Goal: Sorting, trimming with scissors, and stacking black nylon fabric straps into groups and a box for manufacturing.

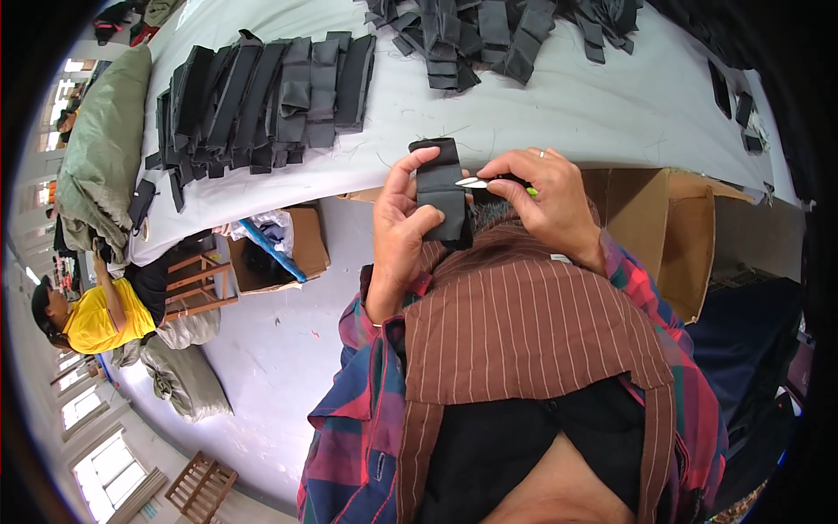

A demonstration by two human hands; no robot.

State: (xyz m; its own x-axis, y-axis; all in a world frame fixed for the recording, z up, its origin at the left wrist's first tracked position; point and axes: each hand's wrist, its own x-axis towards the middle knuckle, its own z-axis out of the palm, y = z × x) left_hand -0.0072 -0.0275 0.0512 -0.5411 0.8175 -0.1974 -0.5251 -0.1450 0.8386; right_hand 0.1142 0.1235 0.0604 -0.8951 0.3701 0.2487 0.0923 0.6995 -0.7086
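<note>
Standing right by the table (559,105) here. The left hand (403,229) has a folded black fabric piece (443,190) pinched upright, thumb in front, just off the table's near edge, probably so its edge faces the blade. The right hand (543,205) is closed around small thread snips (485,182), tips touching the fabric's side. More black pieces (262,96) lie in rows on the table, and an open cardboard box (672,227) sits just beside the right hand.

Snips (476,182) mostly hidden in right grip (541,205)
</note>
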